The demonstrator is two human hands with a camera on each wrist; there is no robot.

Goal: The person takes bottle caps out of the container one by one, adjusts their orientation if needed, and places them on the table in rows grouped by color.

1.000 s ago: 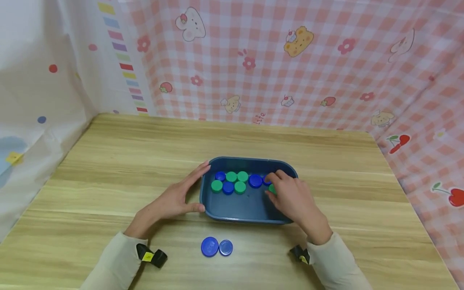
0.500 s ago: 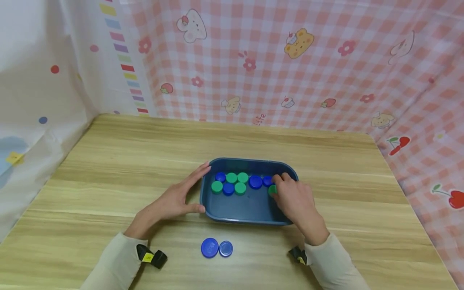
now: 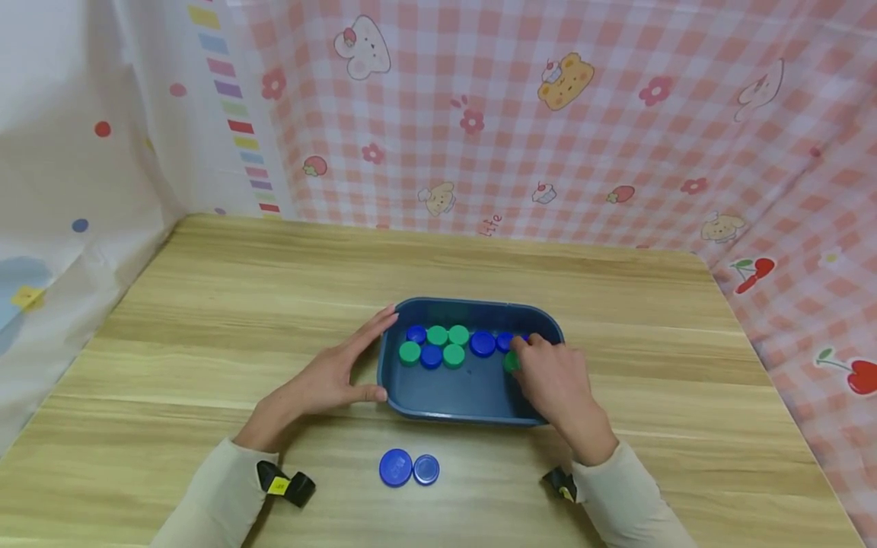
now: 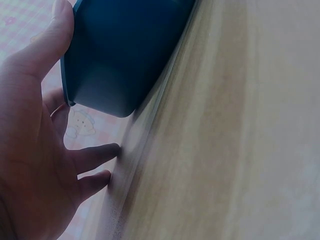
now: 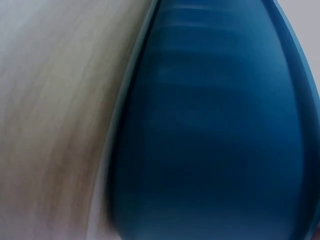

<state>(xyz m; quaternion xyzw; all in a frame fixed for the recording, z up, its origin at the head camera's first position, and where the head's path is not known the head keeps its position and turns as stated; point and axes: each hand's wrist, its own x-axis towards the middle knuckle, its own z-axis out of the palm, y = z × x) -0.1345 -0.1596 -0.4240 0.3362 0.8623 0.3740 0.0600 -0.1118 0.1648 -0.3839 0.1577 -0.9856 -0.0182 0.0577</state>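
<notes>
My left hand (image 3: 332, 377) spread, thumb and fingers touching the left end of the tray (image 3: 445, 394). My right hand (image 3: 555, 380) reaches inside the right end, fingers curled, pinching a green cap (image 3: 511, 362) and partly hiding it. Blue cap (image 3: 505, 341) just behind. More caps (image 3: 454, 355), green and blue, farther left inside. On the surface (image 3: 685, 380), nearer me: two blue lids (image 3: 395, 467), side by side.

My tray (image 3: 445, 396) is dark teal-blue; the caps (image 3: 483, 343) I have in it are green and blue. My sleeves (image 3: 212, 495) are cream, my wrist straps (image 3: 300, 489) black with yellow labels (image 3: 278, 485). Pink-and-white checks cover the backdrop (image 3: 493, 152) before me; the table (image 3: 685, 457) is streaky tan.
</notes>
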